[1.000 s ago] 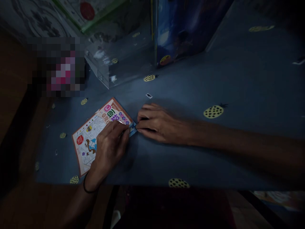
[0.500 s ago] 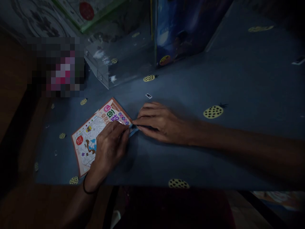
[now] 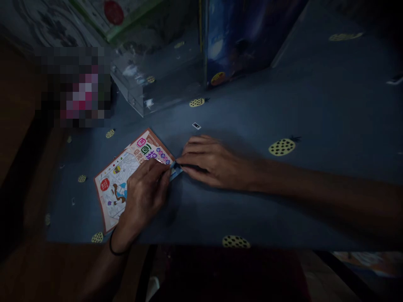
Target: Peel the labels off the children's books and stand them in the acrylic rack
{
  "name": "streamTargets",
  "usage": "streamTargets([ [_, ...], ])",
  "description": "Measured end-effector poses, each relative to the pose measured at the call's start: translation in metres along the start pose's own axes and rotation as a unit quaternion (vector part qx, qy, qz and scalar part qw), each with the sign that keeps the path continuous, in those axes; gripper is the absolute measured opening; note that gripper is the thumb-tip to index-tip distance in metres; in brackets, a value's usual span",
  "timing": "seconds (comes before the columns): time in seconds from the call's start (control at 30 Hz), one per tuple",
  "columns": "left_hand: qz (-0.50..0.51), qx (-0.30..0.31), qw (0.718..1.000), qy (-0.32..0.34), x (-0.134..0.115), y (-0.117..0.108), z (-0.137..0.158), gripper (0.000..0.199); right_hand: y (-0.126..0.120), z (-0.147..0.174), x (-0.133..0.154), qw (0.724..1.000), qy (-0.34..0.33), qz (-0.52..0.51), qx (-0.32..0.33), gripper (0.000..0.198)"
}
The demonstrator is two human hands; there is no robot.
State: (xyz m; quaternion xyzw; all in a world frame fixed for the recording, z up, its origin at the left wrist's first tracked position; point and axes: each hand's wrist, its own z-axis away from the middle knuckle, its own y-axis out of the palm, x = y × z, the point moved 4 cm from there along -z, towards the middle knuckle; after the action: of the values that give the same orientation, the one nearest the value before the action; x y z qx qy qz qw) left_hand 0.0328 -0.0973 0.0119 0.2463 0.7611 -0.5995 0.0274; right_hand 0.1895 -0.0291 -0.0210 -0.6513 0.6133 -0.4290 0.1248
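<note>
A thin colouring booklet [image 3: 115, 180] with an orange-brown border and colourful Chinese lettering lies slanted on the table. My left hand [image 3: 147, 188] rests across its lower right part, thumb and fingers pinched together at the right corner. A small blue strip [image 3: 176, 171] shows at that corner, between my two hands; whether it belongs to the booklet I cannot tell. From the right, my right hand [image 3: 209, 161] reaches in with thumb and index finger pinched on the strip's other end. The fingertips of both hands nearly meet, and the left palm hides part of the cover.
A blue cloth with pineapple prints [image 3: 281, 147] covers the table. Beyond my hands stand a clear plastic box [image 3: 138, 94] and a dark blue upright book or folder [image 3: 239, 42]. A blurred-out patch with another person's arm [image 3: 34, 147] is at the left.
Both hands keep their place and grip. The fingertips have shifted only very slightly, and a little more of the blue strip shows between them.
</note>
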Motion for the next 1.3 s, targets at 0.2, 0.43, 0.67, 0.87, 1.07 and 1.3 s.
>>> streamTargets([
  [0.2,0.001,-0.001,1.0,0.005,-0.0007,-0.0005,-0.0002,0.013,0.002,0.0001,0.001,0.999,-0.023,0.007,0.022,0.026],
  [0.43,0.007,0.001,1.0,-0.004,-0.0004,0.0004,0.0003,0.014,-0.0008,0.0007,0.0027,1.0,-0.026,0.002,-0.008,0.023],
  [0.67,0.004,0.001,1.0,-0.004,-0.0003,-0.0007,0.0,0.015,0.0001,0.0003,0.0019,1.0,-0.029,0.001,-0.009,0.024],
  [0.87,0.01,0.002,1.0,-0.003,-0.0015,-0.0009,-0.0005,0.014,-0.0018,0.001,0.0026,0.999,-0.024,-0.009,-0.026,0.023],
  [1.07,0.003,0.004,1.0,0.002,-0.0021,-0.0008,-0.0011,0.014,-0.0011,0.0004,0.0027,0.999,-0.023,-0.007,-0.028,0.027],
  [1.3,0.013,-0.001,1.0,0.007,-0.0022,-0.0018,-0.0012,0.013,-0.0038,-0.0001,0.0039,1.0,-0.021,-0.003,-0.023,0.028],
])
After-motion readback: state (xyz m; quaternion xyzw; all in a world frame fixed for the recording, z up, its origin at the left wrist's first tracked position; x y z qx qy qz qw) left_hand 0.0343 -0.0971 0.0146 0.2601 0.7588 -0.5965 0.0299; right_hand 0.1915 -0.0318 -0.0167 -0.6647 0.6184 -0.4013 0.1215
